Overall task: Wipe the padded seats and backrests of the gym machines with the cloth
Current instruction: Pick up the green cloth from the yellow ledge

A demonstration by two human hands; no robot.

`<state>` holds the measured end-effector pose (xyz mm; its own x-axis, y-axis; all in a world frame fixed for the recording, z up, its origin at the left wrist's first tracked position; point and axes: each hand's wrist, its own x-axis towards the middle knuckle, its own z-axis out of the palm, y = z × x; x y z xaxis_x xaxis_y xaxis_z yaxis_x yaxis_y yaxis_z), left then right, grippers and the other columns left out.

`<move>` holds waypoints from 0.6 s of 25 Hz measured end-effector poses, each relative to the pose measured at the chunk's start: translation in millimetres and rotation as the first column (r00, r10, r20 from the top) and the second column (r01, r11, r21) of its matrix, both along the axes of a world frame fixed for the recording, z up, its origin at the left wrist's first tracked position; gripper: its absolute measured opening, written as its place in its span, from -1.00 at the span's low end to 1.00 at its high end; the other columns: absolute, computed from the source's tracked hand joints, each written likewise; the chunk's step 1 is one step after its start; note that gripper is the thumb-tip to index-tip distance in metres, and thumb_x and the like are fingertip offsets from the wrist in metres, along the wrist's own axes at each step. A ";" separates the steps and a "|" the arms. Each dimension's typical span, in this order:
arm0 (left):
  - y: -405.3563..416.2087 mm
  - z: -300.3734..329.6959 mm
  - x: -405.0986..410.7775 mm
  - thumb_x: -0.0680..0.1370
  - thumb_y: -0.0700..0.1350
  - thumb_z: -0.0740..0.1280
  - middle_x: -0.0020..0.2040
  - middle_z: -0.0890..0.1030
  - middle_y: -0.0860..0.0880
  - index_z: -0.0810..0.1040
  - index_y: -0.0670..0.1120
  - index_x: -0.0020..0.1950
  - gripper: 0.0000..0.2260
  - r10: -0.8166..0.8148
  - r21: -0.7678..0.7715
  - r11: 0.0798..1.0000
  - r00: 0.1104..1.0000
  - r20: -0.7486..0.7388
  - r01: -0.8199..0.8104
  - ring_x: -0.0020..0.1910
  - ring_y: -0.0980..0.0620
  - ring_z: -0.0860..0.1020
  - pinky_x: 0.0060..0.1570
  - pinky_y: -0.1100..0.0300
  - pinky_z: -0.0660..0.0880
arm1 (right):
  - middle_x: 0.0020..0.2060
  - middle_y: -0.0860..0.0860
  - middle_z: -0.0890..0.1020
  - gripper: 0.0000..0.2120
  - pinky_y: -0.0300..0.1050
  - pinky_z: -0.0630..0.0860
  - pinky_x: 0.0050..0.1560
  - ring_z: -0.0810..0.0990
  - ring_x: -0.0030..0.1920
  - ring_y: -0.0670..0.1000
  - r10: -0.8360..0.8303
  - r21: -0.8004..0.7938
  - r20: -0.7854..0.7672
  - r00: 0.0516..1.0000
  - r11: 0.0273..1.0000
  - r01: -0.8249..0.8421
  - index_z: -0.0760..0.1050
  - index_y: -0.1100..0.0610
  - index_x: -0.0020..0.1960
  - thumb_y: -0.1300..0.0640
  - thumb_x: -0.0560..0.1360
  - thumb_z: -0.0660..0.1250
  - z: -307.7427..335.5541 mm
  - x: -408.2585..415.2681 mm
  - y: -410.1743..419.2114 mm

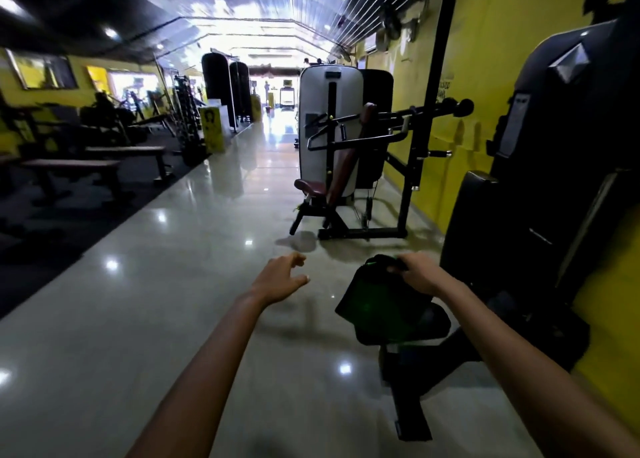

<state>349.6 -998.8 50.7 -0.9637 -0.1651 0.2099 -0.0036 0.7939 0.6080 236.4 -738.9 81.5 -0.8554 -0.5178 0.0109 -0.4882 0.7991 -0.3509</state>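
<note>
My right hand point(420, 272) grips a dark green cloth point(379, 298) by its top edge. The cloth hangs down over the black padded seat point(426, 326) of the machine at my right. My left hand point(282, 277) floats free over the tiled floor, fingers loosely spread, holding nothing. Further ahead stands another machine with a maroon padded seat point(310, 187) and a maroon backrest point(346, 167), beside a white weight-stack cover point(318, 111).
A shiny tiled aisle point(173, 302) runs ahead. Flat benches point(72, 167) and dark mats lie on the left. A dumbbell rack point(188, 118) stands beyond them. The yellow wall point(485, 59) and a tall black machine housing point(568, 146) close off the right side.
</note>
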 end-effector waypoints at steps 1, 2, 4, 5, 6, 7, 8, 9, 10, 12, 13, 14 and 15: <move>-9.1 -1.3 -21.9 0.52 -0.12 0.39 0.26 0.53 -0.13 0.44 -0.20 0.33 -0.59 -0.003 0.004 1.000 1.000 0.000 0.003 0.27 -0.05 0.47 0.20 0.13 0.39 | 0.09 0.25 0.56 -0.77 -0.18 0.14 -0.28 0.51 0.11 0.20 -0.002 0.005 -0.008 1.000 1.000 0.002 0.47 0.34 0.11 0.19 0.61 0.17 -1.5 -23.9 -9.9; -16.7 0.0 -45.2 0.52 -0.12 0.39 0.26 0.52 -0.13 0.45 -0.21 0.32 -0.60 -0.013 0.000 1.000 1.000 -0.003 0.013 0.27 -0.04 0.47 0.20 0.14 0.40 | 0.09 0.24 0.56 -0.78 -0.18 0.14 -0.29 0.51 0.10 0.20 -0.008 0.002 -0.009 1.000 1.000 0.008 0.47 0.35 0.11 0.21 0.61 0.16 -1.3 -46.9 -19.0; -28.6 7.4 -90.5 0.52 -0.13 0.38 0.27 0.52 -0.14 0.45 -0.21 0.30 -0.61 -0.027 -0.022 0.999 1.000 -0.005 0.027 0.26 -0.04 0.47 0.16 0.21 0.38 | 0.08 0.22 0.57 -0.76 -0.20 0.18 -0.27 0.53 0.10 0.18 -0.025 -0.008 0.010 1.000 1.000 0.026 0.48 0.34 0.13 0.20 0.62 0.14 2.9 -89.6 -30.8; -35.7 13.2 -119.2 0.52 -0.14 0.38 0.27 0.51 -0.14 0.45 -0.21 0.30 -0.62 -0.040 -0.032 0.999 0.999 -0.004 0.040 0.26 -0.03 0.47 0.12 0.26 0.36 | 0.09 0.20 0.58 -0.75 -0.21 0.22 -0.24 0.54 0.10 0.17 -0.030 -0.023 0.017 0.999 0.999 0.031 0.49 0.32 0.14 0.18 0.63 0.14 5.5 -118.3 -36.4; -41.3 20.2 -147.4 0.52 -0.14 0.38 0.27 0.51 -0.13 0.45 -0.20 0.30 -0.62 -0.057 -0.052 0.997 0.998 -0.010 0.056 0.25 -0.02 0.47 0.08 0.31 0.34 | 0.09 0.19 0.59 -0.75 -0.20 0.26 -0.19 0.55 0.08 0.16 -0.035 -0.053 0.023 0.999 0.998 0.036 0.50 0.30 0.13 0.16 0.63 0.14 6.9 -146.8 -40.4; -45.7 27.1 -175.9 0.52 -0.14 0.38 0.27 0.52 -0.12 0.45 -0.19 0.31 -0.62 -0.076 -0.067 0.995 0.997 -0.032 0.074 0.24 0.00 0.47 0.07 0.32 0.34 | 0.09 0.19 0.60 -0.75 -0.19 0.29 -0.17 0.56 0.07 0.14 -0.034 -0.070 0.038 0.999 0.997 0.037 0.51 0.29 0.12 0.15 0.63 0.14 10.2 -173.8 -44.7; -51.0 32.5 -205.2 0.52 -0.13 0.38 0.28 0.52 -0.11 0.45 -0.17 0.32 -0.62 -0.100 -0.059 0.994 0.993 -0.057 0.097 0.24 0.00 0.47 0.09 0.29 0.36 | 0.08 0.18 0.60 -0.75 -0.21 0.31 -0.18 0.56 0.05 0.13 -0.030 -0.091 0.038 0.999 0.995 0.034 0.51 0.28 0.13 0.16 0.63 0.14 13.6 -199.4 -49.1; -56.4 34.3 -233.1 0.52 -0.12 0.38 0.28 0.51 -0.10 0.45 -0.16 0.33 -0.61 -0.117 -0.041 0.993 0.991 -0.072 0.114 0.25 0.00 0.47 0.13 0.26 0.38 | 0.06 0.16 0.59 -0.75 -0.24 0.32 -0.20 0.55 0.04 0.11 -0.050 -0.125 0.049 0.998 0.991 0.056 0.51 0.28 0.15 0.17 0.63 0.13 16.1 -220.5 -53.2; -59.6 33.9 -256.5 0.53 -0.11 0.38 0.29 0.51 -0.09 0.43 -0.16 0.35 -0.59 -0.151 -0.042 0.988 0.986 -0.069 0.148 0.27 0.00 0.46 0.16 0.25 0.38 | 0.03 0.15 0.58 -0.75 -0.24 0.34 -0.20 0.55 0.03 0.11 -0.068 -0.153 0.052 0.996 0.985 0.075 0.50 0.27 0.16 0.18 0.64 0.13 18.5 -237.1 -56.8; -63.8 27.2 -304.0 0.53 -0.11 0.37 0.28 0.49 -0.05 0.41 -0.16 0.36 -0.58 -0.211 -0.060 0.976 0.977 -0.028 0.209 0.28 0.00 0.44 0.15 0.29 0.34 | -0.04 0.11 0.57 -0.78 -0.20 0.36 -0.18 0.54 0.02 0.09 -0.116 -0.195 0.056 0.992 0.973 0.125 0.53 0.22 0.10 0.18 0.64 0.13 18.9 -268.8 -62.7; -66.4 23.7 -328.8 0.53 -0.12 0.38 0.26 0.48 -0.04 0.41 -0.16 0.36 -0.58 -0.235 -0.055 0.971 0.972 -0.014 0.234 0.29 -0.02 0.44 0.16 0.28 0.33 | -0.11 0.07 0.56 -0.79 -0.22 0.35 -0.22 0.53 -0.02 0.07 -0.152 -0.211 0.067 0.986 0.964 0.163 0.54 0.18 0.05 0.18 0.64 0.14 19.6 -281.6 -64.3; -68.9 20.0 -358.9 0.52 -0.14 0.39 0.24 0.48 -0.05 0.42 -0.18 0.34 -0.59 -0.275 -0.028 0.961 0.961 -0.023 0.274 0.29 -0.05 0.44 0.19 0.23 0.35 | -0.15 0.04 0.55 -0.79 -0.23 0.34 -0.26 0.52 -0.06 0.06 -0.186 -0.232 0.071 0.980 0.952 0.198 0.55 0.15 0.02 0.17 0.63 0.14 18.4 -298.2 -65.6; -70.0 16.9 -390.9 0.51 -0.17 0.40 0.22 0.49 -0.07 0.44 -0.20 0.32 -0.60 -0.318 -0.001 0.948 0.948 -0.027 0.318 0.29 -0.07 0.45 0.22 0.19 0.36 | -0.15 0.06 0.56 -0.78 -0.21 0.34 -0.25 0.54 -0.08 0.08 -0.230 -0.263 0.072 0.971 0.934 0.241 0.57 0.16 0.07 0.15 0.63 0.16 17.7 -315.3 -68.2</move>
<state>-41.3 -1068.8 67.6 -0.9603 0.1481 0.2362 0.2649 0.7494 0.6068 -78.9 -807.2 99.2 -0.9550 -0.2841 0.0854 -0.2791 0.7629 -0.5831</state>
